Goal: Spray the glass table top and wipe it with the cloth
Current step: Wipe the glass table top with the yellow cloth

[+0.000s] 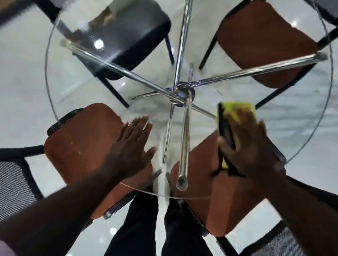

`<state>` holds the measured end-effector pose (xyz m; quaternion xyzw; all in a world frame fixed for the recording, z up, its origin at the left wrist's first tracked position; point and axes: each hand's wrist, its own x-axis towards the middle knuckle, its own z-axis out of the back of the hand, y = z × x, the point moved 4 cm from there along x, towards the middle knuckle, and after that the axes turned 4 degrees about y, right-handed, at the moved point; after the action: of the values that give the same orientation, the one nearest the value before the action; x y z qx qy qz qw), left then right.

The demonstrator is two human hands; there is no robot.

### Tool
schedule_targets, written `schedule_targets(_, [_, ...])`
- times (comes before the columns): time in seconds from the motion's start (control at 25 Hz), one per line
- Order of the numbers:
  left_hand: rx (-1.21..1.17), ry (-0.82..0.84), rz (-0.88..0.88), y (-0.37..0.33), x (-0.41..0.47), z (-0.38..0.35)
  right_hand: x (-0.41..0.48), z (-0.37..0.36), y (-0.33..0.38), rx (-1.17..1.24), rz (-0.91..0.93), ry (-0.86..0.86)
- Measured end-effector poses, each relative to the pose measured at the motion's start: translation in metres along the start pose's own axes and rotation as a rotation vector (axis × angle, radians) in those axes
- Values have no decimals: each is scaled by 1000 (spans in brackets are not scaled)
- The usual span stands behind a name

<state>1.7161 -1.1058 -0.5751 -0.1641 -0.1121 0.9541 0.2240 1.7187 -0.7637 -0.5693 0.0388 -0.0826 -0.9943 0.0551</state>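
Right hand (253,152) pressing flat, palm spread, on yellow cloth (238,111), wiping right-centre of round glass bench (63,100). Left hand (133,144) resting open, bracing near edge. Risk: uneven pressure leaving streaks; leaning weight tipping glass.

My left hand (133,144) sits low centre of the frame, palm down, fingers (142,124) straight and together, thumb splayed. My right hand (247,147) lies flat at centre right, fingers spread, forearm running to the lower right.
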Motion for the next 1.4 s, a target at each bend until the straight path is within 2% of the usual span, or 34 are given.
schedule_targets(0.08, [66, 26, -51, -25, 30, -1, 19, 5, -25, 24, -228, -109])
schedule_targets(0.12, [90, 44, -62, -38, 42, -3, 18, 2, -17, 31, -267, -136])
schedule_targets(0.16, [109, 67, -62, -50, 51, -3, 6, -1, -2, 55, -234, -118])
schedule_targets(0.24, [159, 112, -63, -69, 62, -5, -39, -6, 18, 53, -25, -34])
schedule_targets(0.32, [231, 168, -101, -75, 71, -4, -68, 3, -3, 15, 124, 6])
schedule_targets(0.36, [261, 185, -124, -74, 80, -2, -63, 9, -33, 11, 96, 1])
schedule_targets(0.48, [274, 243, -117, -65, 108, 13, -11, 22, -124, 10, -336, -142])
schedule_targets(0.56, [249, 252, -74, -58, 127, 25, 37, 22, -127, 37, -591, -236])
schedule_targets(0.6, [233, 265, -32, -54, 134, 33, 56, 17, -104, 70, -624, -264])
schedule_targets(0.64, [205, 278, 21, -48, 140, 41, 73, 13, -74, 89, -548, -262])
schedule_targets(0.76, [89, 331, 150, -14, 161, 65, 75, 1, -2, 11, 7, -109])
schedule_targets(0.8, [67, 334, 167, 1, 168, 74, 81, 7, -6, -42, 122, -86])
schedule_targets(0.84, [59, 339, 176, 18, 175, 80, 97, 13, -22, -97, 125, -121])
schedule_targets(0.88, [62, 338, 185, 36, 182, 85, 124, 18, -41, -125, 23, -192])
schedule_targets(0.92, [61, 331, 195, 53, 188, 90, 153, 24, -56, -128, -159, -301])
schedule_targets(1.0, [7, 316, 230, 86, 199, 99, 212, 18, -42, -84, -497, -441])
schedule_targets(1.04, [-19, 320, 248, 103, 202, 104, 242, 6, -8, -58, -498, -475])
schedule_targets(1.08, [-36, 324, 256, 117, 204, 110, 268, -8, 35, -51, -360, -489])
schedule_targets(1.16, [-41, 317, 273, 139, 212, 123, 309, -24, 111, 0, 105, -289])
schedule_targets(1.2, [-43, 312, 284, 151, 220, 132, 329, -23, 120, -5, 298, -181])
schedule_targets(1.24, [-38, 308, 287, 162, 232, 140, 353, -19, 114, -12, 388, -141])
schedule_targets(1.28, [-22, 313, 278, 170, 245, 149, 379, -12, 95, -4, 349, -151])
schedule_targets(1.32, [-2, 333, 270, 175, 258, 156, 405, -5, 71, 33, 182, -201])
schedule_targets(1.4, [32, 402, 269, 186, 288, 165, 443, 8, 33, 126, -328, -320])
